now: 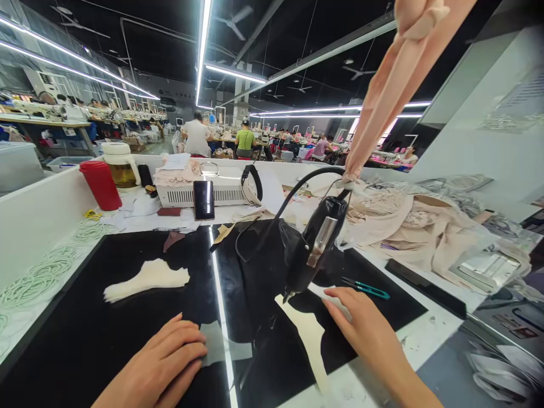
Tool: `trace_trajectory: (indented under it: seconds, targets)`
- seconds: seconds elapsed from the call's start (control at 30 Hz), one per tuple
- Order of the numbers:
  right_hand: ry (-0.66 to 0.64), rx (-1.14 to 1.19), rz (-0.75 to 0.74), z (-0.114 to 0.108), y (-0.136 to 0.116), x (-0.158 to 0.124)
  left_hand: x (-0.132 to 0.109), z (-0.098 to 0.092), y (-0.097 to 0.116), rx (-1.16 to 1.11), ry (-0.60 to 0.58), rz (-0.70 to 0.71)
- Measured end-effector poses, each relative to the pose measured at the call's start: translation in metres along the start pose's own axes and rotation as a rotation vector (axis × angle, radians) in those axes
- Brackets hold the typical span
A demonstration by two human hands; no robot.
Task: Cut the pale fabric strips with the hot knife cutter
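Note:
My left hand lies flat with its fingers stretched out, the tips on a thin translucent grey piece on the black glossy board. My right hand reaches in with thumb and forefinger apart. Between and beneath them shows a whitish piece; whether it is gripped cannot be made out. Just left of that hand, a black corded tool that looks like a glue gun hangs nozzle down on a knotted peach fabric strip. Below the nozzle is a cream curved cut piece. A stack of similar cream pieces sits at left.
Teal thread snips lie beyond my right hand. Fabric and plastic bags heap at right. A phone leans against a white vented box. A red cup and green cord coils are left. People work at machines behind.

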State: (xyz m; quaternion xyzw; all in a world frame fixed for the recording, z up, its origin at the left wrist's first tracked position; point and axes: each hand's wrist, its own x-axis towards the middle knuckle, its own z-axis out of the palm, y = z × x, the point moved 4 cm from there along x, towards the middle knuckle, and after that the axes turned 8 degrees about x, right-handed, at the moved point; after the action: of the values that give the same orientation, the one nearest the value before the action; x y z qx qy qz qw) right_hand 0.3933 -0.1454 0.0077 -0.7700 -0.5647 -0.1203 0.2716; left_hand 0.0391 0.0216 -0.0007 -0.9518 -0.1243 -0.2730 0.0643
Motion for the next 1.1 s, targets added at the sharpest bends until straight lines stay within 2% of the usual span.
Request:
trace_trajectory:
  seconds: [0.23, 0.53, 0.87, 1.1]
  targets:
    - [-0.04, -0.167, -0.076, 0.025, 0.005, 0.008, -0.002, 0.002, -0.001, 0.026, -0.006, 0.015]
    - [-0.021, -0.266, -0.103, 0.027, 0.005, 0.005, -0.005, 0.006, -0.002, -0.008, -0.022, 0.001]
    - [-0.013, -0.151, 0.008, 0.025, 0.012, 0.006, -0.001, 0.0, 0.0, -0.024, 0.021, -0.011]
    - [0.001, 0.043, 0.131, 0.016, 0.012, 0.01, -0.001, 0.002, 0.0, -0.017, -0.004, -0.016]
